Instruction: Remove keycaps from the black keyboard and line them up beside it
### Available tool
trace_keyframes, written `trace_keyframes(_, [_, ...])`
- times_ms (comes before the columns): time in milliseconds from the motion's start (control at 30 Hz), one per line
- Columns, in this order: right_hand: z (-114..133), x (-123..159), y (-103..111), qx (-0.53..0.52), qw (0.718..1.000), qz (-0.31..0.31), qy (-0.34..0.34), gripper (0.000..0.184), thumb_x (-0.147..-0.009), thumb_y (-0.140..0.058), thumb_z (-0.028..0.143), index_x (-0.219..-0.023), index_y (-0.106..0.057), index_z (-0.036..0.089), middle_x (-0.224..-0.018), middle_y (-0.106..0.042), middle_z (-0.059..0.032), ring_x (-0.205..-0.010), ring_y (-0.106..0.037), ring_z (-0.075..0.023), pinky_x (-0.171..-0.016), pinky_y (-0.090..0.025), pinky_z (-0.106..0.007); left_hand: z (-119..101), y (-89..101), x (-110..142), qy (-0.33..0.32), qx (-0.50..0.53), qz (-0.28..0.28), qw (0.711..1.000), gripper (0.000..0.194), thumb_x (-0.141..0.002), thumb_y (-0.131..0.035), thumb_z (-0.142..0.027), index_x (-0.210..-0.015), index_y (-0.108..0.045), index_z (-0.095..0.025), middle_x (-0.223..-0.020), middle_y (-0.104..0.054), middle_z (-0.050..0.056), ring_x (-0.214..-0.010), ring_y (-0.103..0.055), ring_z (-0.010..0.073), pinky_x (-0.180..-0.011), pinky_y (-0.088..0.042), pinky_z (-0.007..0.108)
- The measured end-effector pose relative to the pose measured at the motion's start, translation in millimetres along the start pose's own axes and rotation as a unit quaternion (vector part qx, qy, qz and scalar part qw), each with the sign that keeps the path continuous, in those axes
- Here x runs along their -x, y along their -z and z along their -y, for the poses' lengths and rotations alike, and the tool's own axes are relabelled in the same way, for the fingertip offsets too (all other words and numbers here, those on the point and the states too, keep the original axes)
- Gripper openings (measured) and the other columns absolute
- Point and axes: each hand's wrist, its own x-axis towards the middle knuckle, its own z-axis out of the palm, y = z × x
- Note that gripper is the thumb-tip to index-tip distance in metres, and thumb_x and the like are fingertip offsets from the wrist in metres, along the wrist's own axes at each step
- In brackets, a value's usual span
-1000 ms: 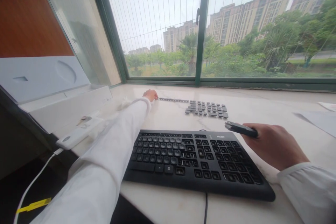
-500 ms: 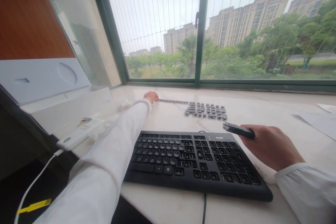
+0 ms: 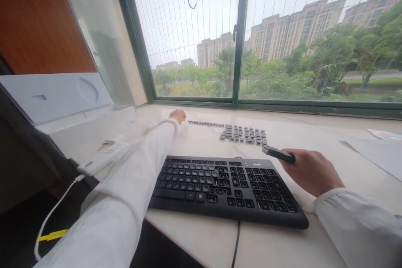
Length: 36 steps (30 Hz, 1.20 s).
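Observation:
My left hand [image 3: 178, 116] is over the far counter, just off the left end of a thin row of small dark keycaps [image 3: 205, 123]. Its fingers look loosely bent and a little apart, with nothing visible in them. My right hand [image 3: 310, 171] grips a slim black-handled tool [image 3: 279, 153] with a metallic tip, whose exact kind is unclear. The tip points left, above the far right of a black keyboard [image 3: 226, 211]. Keys remain on the keyboard's left part; bare sockets show on its right. Beyond it lies a block of loose keycaps [image 3: 243, 134].
An open white box [image 3: 94, 127] stands at left, near a white device [image 3: 102, 159] with a white cable [image 3: 52, 213]. Papers [image 3: 373, 153] lie at right. A window [image 3: 237, 104] closes off the back. The keyboard's cord [image 3: 237, 243] runs over the front edge.
My left hand has drawn slightly left, away from the end of the keycap row. My right hand with the tool appears a little farther left; the whole view has shifted slightly.

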Motion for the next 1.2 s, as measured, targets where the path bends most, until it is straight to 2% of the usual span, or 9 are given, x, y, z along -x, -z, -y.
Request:
trace_keyframes(233, [-1, 0, 6, 0.006, 1.0, 0.012, -0.001, 0.029, -0.082, -0.041, 0.032, -0.063, -0.06, 0.022, -0.073, -0.064, -0.0077, -0.063, -0.057, -0.0213, -0.054, -0.031, -0.027, 7, 48.3, 44, 0.035, 0.0, -0.011, 0.999, 0.018, -0.074, -0.064, -0.025, -0.09, -0.071, -0.02, -0.074, -0.071, 0.005, -0.06, -0.063, 0.0152, -0.069, -0.045, 0.025])
trace_keyframes(367, [-7, -1, 3, -0.003, 1.0, 0.01, -0.002, 0.031, -0.081, -0.041, 0.035, -0.069, -0.066, 0.022, -0.078, -0.066, -0.0088, -0.066, -0.058, -0.0215, -0.054, -0.031, -0.027, 5, 74.0, 83, 0.038, -0.005, -0.013, 0.999, 0.019, -0.073, -0.065, -0.026, -0.09, -0.071, -0.02, -0.076, -0.071, 0.007, -0.063, -0.064, 0.0158, -0.071, -0.046, 0.026])
trace_keyframes(500, [-14, -4, -4, -0.025, 1.0, 0.0, -0.013, 0.035, -0.083, -0.04, 0.041, -0.075, -0.069, 0.023, -0.083, -0.067, -0.0101, -0.069, -0.058, -0.023, -0.055, -0.031, -0.028, -7, 87.7, 132, 0.002, -0.017, -0.012, 1.0, 0.021, -0.077, -0.061, -0.031, -0.094, -0.07, -0.025, -0.087, -0.072, 0.004, -0.066, -0.064, 0.0138, -0.076, -0.046, 0.025])
trace_keyframes(667, [-15, -5, -10, -0.076, 0.996, -0.035, -0.031, 0.035, -0.081, -0.044, 0.044, -0.072, -0.07, 0.021, -0.081, -0.068, -0.0136, -0.068, -0.059, -0.0239, -0.056, -0.03, -0.03, -27, 83.8, 206, -0.064, -0.02, -0.025, 0.997, 0.02, -0.082, -0.055, -0.033, -0.096, -0.07, -0.031, -0.101, -0.069, 0.0, -0.088, -0.062, 0.0174, -0.081, -0.045, 0.027])
trace_keyframes(800, [-5, -3, -4, -0.136, 0.988, -0.066, -0.023, 0.039, -0.081, -0.044, 0.046, -0.061, -0.065, 0.019, -0.068, -0.065, -0.0133, -0.066, -0.057, -0.0233, -0.059, -0.032, -0.03, -47, 63.7, 270, -0.108, 0.012, -0.055, 0.993, 0.025, -0.088, -0.048, -0.037, -0.1, -0.069, -0.03, -0.1, -0.069, 0.001, -0.095, -0.06, 0.0185, -0.083, -0.044, 0.027])
trace_keyframes(900, [10, 0, 4, -0.209, 0.972, -0.094, -0.057, 0.044, -0.079, -0.046, 0.049, -0.051, -0.056, 0.018, -0.056, -0.059, -0.0115, -0.058, -0.053, -0.0205, -0.056, -0.033, -0.03, -65, 44.2, 309, -0.126, 0.02, -0.068, 0.99, 0.029, -0.091, -0.043, -0.038, -0.099, -0.069, -0.029, -0.098, -0.068, 0.002, -0.093, -0.059, 0.0183, -0.082, -0.045, 0.028])
trace_keyframes(967, [24, 2, 8, -0.301, 0.945, -0.101, -0.083, 0.045, -0.078, -0.048, 0.053, -0.049, -0.052, 0.018, -0.05, -0.054, -0.0079, -0.052, -0.049, -0.0174, -0.053, -0.033, -0.03, -76, 32.3, 325, -0.144, 0.018, -0.091, 0.985, 0.034, -0.093, -0.037, -0.039, -0.101, -0.067, -0.027, -0.098, -0.067, 0.004, -0.093, -0.057, 0.0186, -0.08, -0.045, 0.028])
trace_keyframes(1033, [40, 6, 9, -0.424, 0.898, -0.085, -0.086, 0.045, -0.075, -0.052, 0.056, -0.05, -0.046, 0.019, -0.045, -0.048, -0.0033, -0.047, -0.044, -0.0141, -0.049, -0.032, -0.028, -87, 23.0, 334, -0.15, 0.013, -0.123, 0.981, 0.038, -0.094, -0.033, -0.038, -0.098, -0.068, -0.024, -0.095, -0.065, 0.006, -0.093, -0.055, 0.0193, -0.082, -0.044, 0.03])
trace_keyframes(1200, [88, 7, 6, -0.697, 0.716, -0.011, -0.04, 0.047, -0.072, -0.063, 0.052, -0.054, -0.031, 0.022, -0.043, -0.028, 0.0074, -0.038, -0.026, -0.0067, -0.038, -0.024, -0.024, -103, 12.7, 339, -0.142, 0.028, -0.158, 0.977, 0.04, -0.096, -0.028, -0.031, -0.093, -0.066, -0.019, -0.095, -0.062, 0.009, -0.093, -0.051, 0.0205, -0.086, -0.04, 0.035])
